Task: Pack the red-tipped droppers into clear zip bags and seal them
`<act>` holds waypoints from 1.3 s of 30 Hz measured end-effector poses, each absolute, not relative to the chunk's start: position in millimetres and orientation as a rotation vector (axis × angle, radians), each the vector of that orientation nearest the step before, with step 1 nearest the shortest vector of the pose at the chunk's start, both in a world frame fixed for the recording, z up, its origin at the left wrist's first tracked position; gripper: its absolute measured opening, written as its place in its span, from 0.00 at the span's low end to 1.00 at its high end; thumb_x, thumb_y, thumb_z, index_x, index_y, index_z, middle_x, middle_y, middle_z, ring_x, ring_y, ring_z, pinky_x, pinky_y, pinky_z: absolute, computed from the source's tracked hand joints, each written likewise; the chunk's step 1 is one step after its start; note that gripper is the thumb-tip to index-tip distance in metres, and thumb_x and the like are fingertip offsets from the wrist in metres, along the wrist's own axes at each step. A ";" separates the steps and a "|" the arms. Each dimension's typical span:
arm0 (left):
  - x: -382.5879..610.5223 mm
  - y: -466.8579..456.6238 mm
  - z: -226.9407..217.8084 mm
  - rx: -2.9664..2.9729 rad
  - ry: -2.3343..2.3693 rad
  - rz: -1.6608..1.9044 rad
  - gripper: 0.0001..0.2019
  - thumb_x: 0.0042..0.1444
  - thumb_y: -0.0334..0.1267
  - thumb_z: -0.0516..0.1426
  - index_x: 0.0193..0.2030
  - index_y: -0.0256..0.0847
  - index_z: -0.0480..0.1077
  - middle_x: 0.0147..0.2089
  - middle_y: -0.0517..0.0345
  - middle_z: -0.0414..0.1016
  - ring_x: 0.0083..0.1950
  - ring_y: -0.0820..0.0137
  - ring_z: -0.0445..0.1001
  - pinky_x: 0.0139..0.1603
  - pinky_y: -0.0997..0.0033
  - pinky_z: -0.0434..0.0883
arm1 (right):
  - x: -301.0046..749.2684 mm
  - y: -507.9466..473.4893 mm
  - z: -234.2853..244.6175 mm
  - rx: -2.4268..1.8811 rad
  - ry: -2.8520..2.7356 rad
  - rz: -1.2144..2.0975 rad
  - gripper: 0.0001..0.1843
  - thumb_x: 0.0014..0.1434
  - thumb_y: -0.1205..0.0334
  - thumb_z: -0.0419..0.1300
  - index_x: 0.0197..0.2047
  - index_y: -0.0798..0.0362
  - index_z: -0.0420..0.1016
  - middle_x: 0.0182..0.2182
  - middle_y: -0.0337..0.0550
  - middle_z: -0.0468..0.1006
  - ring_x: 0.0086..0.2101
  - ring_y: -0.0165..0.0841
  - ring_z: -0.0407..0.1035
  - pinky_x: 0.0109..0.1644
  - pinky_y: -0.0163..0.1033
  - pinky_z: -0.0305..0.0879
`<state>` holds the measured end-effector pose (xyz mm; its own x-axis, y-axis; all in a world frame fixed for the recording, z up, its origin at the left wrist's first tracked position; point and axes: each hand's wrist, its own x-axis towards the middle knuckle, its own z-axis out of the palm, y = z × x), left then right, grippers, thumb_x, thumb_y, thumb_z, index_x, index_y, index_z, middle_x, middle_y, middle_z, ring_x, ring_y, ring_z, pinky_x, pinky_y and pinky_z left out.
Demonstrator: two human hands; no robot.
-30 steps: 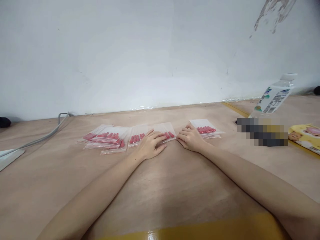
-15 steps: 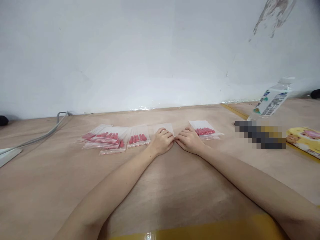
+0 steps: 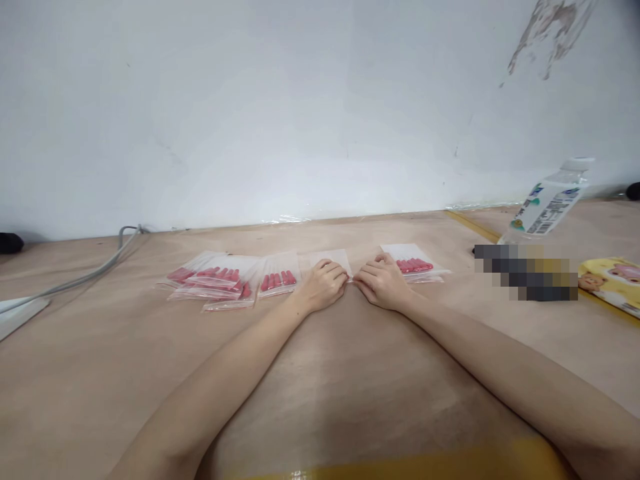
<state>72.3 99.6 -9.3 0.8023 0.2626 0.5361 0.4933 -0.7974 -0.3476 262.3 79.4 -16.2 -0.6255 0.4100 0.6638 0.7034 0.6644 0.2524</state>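
Observation:
A small clear zip-lock bag lies in front of me, its near part hidden under my fingers. My left hand is closed at the near edge of this bag, fingers curled down. Close beside it, my right hand has its fingers bent together at the bag's near right corner, and a narrow gap separates the two hands. What is inside the bag is hidden. To the left is a pile of zip-lock bags with red pieces in them. Another bag with red pieces lies just past my right hand.
A tilted plastic bottle stands at the right, behind a blurred dark object. Beyond that is a yellow patterned packet. A grey cable runs along the left, and a pale wall closes off the back.
My right fingertips have drawn slightly away from my left ones, widening the gap at the bag's edge. The whole view has shifted a little.

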 end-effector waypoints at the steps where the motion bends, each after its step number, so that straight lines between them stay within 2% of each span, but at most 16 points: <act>1: 69.8 99.0 -9.0 -2.507 -0.565 -0.652 0.09 0.58 0.30 0.48 0.32 0.36 0.69 0.35 0.54 0.74 0.40 0.68 0.71 0.45 0.66 0.64 | 263.0 79.2 -16.0 -0.862 -2.305 -0.669 0.12 0.59 0.65 0.51 0.27 0.56 0.72 0.23 0.40 0.74 0.28 0.29 0.63 0.40 0.41 0.48; 16: 18.7 84.2 -3.6 -2.494 -0.653 -0.613 0.11 0.60 0.30 0.47 0.31 0.36 0.68 0.34 0.54 0.73 0.39 0.67 0.70 0.46 0.65 0.66 | 265.4 76.1 -13.4 -0.889 -2.276 -0.639 0.12 0.58 0.66 0.50 0.26 0.55 0.71 0.22 0.40 0.73 0.27 0.29 0.62 0.40 0.40 0.47; 23: 21.0 85.3 -4.2 -2.491 -0.787 -0.608 0.11 0.60 0.29 0.48 0.28 0.36 0.67 0.29 0.52 0.71 0.36 0.66 0.69 0.48 0.59 0.64 | 264.8 76.2 -14.9 -0.939 -2.306 -0.599 0.12 0.58 0.65 0.50 0.27 0.55 0.71 0.23 0.41 0.74 0.29 0.30 0.63 0.42 0.42 0.48; 25: 21.3 84.7 -5.3 -2.501 -0.813 -0.616 0.11 0.59 0.29 0.49 0.28 0.36 0.68 0.29 0.53 0.71 0.36 0.66 0.69 0.49 0.60 0.64 | 265.5 75.7 -14.2 -0.969 -2.327 -0.554 0.11 0.58 0.64 0.51 0.27 0.55 0.72 0.24 0.42 0.74 0.31 0.32 0.64 0.44 0.43 0.50; 27: 19.4 82.1 -5.4 -2.511 -0.839 -0.639 0.08 0.60 0.32 0.51 0.31 0.37 0.68 0.33 0.53 0.72 0.38 0.66 0.70 0.48 0.62 0.65 | 265.0 75.1 -12.6 -0.998 -2.330 -0.484 0.09 0.56 0.62 0.53 0.34 0.54 0.73 0.31 0.45 0.76 0.36 0.35 0.66 0.45 0.45 0.52; 29: 14.9 77.8 -4.3 -2.523 -0.899 -0.702 0.08 0.59 0.39 0.53 0.40 0.38 0.68 0.41 0.52 0.72 0.44 0.64 0.69 0.49 0.62 0.65 | 261.0 75.1 -11.0 -1.009 -2.327 -0.394 0.16 0.54 0.59 0.56 0.47 0.53 0.70 0.44 0.50 0.73 0.44 0.40 0.64 0.48 0.47 0.55; 31: 7.5 73.0 -3.0 -2.525 -0.979 -0.770 0.17 0.56 0.46 0.55 0.49 0.39 0.65 0.48 0.49 0.70 0.50 0.61 0.67 0.53 0.58 0.62 | 252.2 76.1 -10.5 -1.008 -2.334 -0.288 0.28 0.52 0.58 0.58 0.56 0.52 0.62 0.55 0.53 0.63 0.51 0.43 0.60 0.50 0.48 0.57; 32: 2.8 71.0 -2.9 -2.516 -1.021 -0.790 0.21 0.55 0.48 0.55 0.52 0.39 0.64 0.50 0.48 0.69 0.52 0.59 0.66 0.55 0.55 0.60 | 246.0 77.1 -10.8 -1.010 -2.340 -0.228 0.30 0.52 0.59 0.58 0.59 0.51 0.59 0.57 0.54 0.59 0.52 0.43 0.60 0.50 0.48 0.59; 34: -8.2 68.1 -4.0 -2.477 -1.096 -0.766 0.23 0.54 0.50 0.55 0.53 0.39 0.63 0.52 0.47 0.68 0.56 0.56 0.63 0.58 0.49 0.55 | 231.6 79.8 -12.2 -1.028 -2.344 -0.117 0.28 0.53 0.64 0.56 0.58 0.50 0.60 0.59 0.55 0.56 0.53 0.42 0.60 0.49 0.47 0.62; 36: -19.8 67.1 -6.8 -2.448 -1.178 -0.688 0.23 0.55 0.50 0.54 0.54 0.40 0.63 0.56 0.45 0.65 0.59 0.54 0.60 0.59 0.45 0.52 | 217.5 83.8 -14.2 -1.046 -2.339 -0.049 0.23 0.54 0.68 0.53 0.55 0.51 0.66 0.58 0.53 0.60 0.52 0.40 0.63 0.49 0.46 0.64; 39: -32.6 67.8 -10.7 -2.510 -1.270 -0.583 0.20 0.59 0.46 0.49 0.56 0.41 0.63 0.57 0.47 0.64 0.58 0.58 0.63 0.57 0.50 0.60 | 205.0 93.2 -17.3 -0.999 -2.375 -0.039 0.21 0.55 0.74 0.49 0.48 0.51 0.73 0.50 0.48 0.71 0.48 0.36 0.67 0.52 0.43 0.64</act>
<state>-32.6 67.8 -10.7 0.5353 0.7048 0.4655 0.8125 -0.5804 -0.0557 205.0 93.2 -17.3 -0.5674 0.6510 0.5043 0.6671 0.7224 -0.1819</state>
